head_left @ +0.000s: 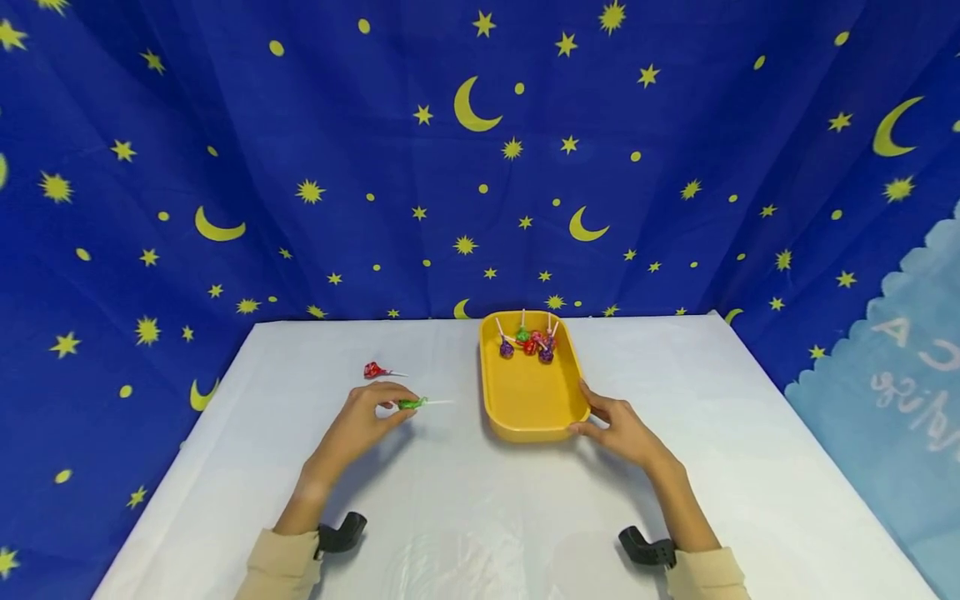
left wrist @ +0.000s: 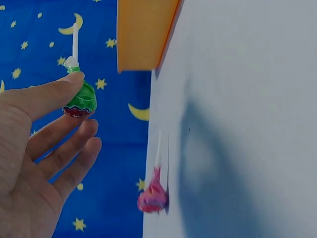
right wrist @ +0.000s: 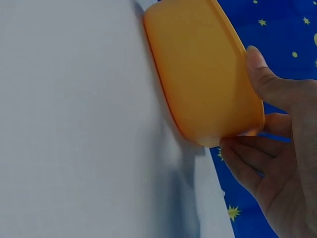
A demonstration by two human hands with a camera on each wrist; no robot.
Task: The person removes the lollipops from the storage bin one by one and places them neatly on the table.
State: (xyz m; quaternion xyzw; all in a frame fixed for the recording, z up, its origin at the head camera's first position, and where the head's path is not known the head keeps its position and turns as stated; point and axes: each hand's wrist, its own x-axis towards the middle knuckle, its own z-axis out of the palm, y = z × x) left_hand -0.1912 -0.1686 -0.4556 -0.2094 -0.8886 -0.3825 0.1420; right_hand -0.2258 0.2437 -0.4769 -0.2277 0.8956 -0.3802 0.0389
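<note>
My left hand (head_left: 363,423) pinches a green-wrapped lollipop (left wrist: 83,98) between thumb and fingers, above the table. Its white stick points right, toward the yellow tray (head_left: 528,398). With thumb and fingers at the near right corner, my right hand (head_left: 624,428) grips the tray. The right wrist view shows the thumb at the rim and the other fingers against the end wall. At the tray's far end lie several lollipops (head_left: 529,347) in purple, red, pink and green wrappers. A red lollipop (head_left: 375,370) rests on the table just beyond my left hand.
A white cloth covers the table (head_left: 465,500). Behind it hangs a blue curtain (head_left: 405,167) with yellow stars and moons. A light blue panel with lettering (head_left: 900,400) is at the right. Black mounts sit on both wrists.
</note>
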